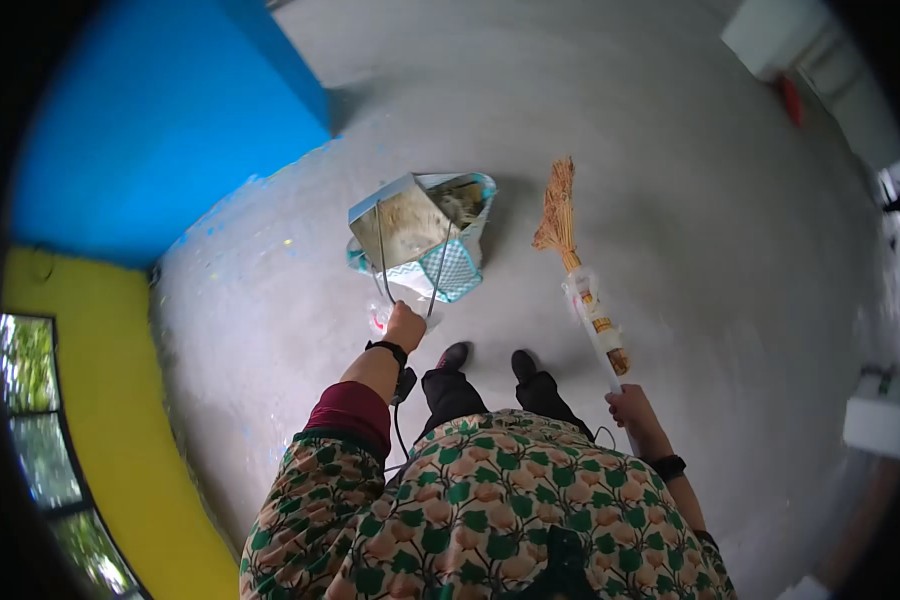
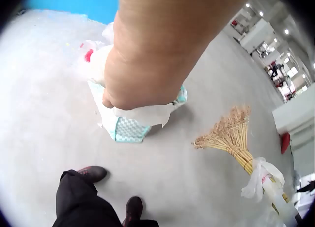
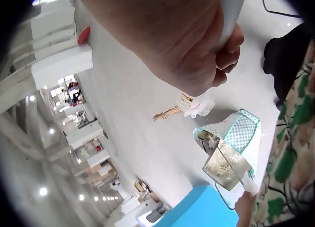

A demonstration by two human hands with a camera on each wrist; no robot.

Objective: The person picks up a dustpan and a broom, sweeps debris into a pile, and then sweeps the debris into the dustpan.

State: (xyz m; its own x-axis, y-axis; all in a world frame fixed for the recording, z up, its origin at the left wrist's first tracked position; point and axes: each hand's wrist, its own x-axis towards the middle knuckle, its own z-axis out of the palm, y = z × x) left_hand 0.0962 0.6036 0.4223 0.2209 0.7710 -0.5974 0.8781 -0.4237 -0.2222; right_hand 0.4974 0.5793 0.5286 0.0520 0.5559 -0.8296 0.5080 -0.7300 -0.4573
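From where I stand, the person's left hand (image 1: 406, 326) is closed around the thin grey metal handle (image 1: 436, 270) of a squarish metal dustpan (image 1: 402, 228), just above the middle of the head view. The pan's inner face is turned up and smeared with pale dust. It overlaps the opening of a white bag with teal checks (image 1: 453, 272), which stands on the grey concrete floor (image 1: 650, 140); I can't tell whether the pan rests on the rim. Brownish-grey rubbish (image 1: 461, 203) shows inside the bag, at the pan's upper right. Some clear plastic with a red patch (image 1: 378, 319) sits just beside the left hand, on its left in the head view.

The right hand (image 1: 634, 412), right of centre and lower down, has its fingers curled round a whitish pole (image 1: 607, 362). Along that pole lies a straw-coloured broom (image 1: 558, 210), its bristly head toward the top of the frame and its bound stem partly wrapped in clear plastic (image 1: 582, 290). The broom is well apart from the bag.

Two dark shoes (image 1: 454, 356) show near the centre, above a leaf-printed garment (image 1: 490, 500) filling the bottom. A bright blue block (image 1: 170, 120) takes the upper left, with a yellow wall (image 1: 100, 370) below it.
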